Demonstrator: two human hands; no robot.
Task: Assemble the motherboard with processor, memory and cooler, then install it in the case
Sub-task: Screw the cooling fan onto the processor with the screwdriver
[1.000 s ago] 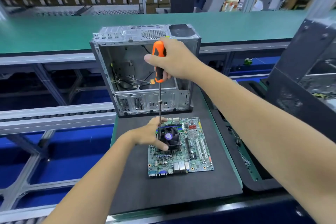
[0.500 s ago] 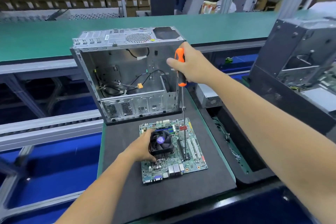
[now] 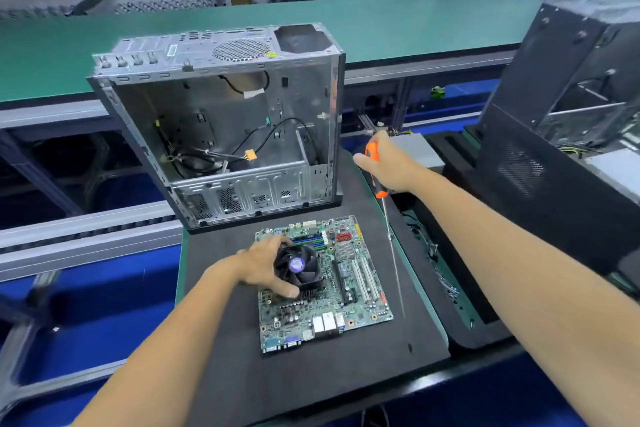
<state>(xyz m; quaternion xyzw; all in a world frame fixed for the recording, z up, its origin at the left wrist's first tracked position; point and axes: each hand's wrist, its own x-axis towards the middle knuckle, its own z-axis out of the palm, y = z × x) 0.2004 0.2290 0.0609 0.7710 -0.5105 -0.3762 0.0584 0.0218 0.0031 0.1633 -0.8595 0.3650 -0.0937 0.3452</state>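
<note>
Nearest to us, the motherboard (image 3: 325, 284) lies flat on the dark foam pad (image 3: 311, 385) of the counter, and our left hand (image 3: 266, 267) wraps the cooler (image 3: 300, 269) from its left side, thumb at the near edge and fingers over the far edge, so this grip is grasping the cooler that sits on the board. A second ago this hand only steadied the cooler while the screwdriver (image 3: 379, 180) stood upright over it. Now our right hand (image 3: 388, 166), clenched on the orange handle, has carried the tool off to the right, its long shaft hanging beyond the board's right edge, apart from it. We judge the cooler screws finished and the board ready to be lifted by the cooler. Farther off, the open case (image 3: 221, 121) stands just behind the board, its bay facing us, cables loose inside.
</note>
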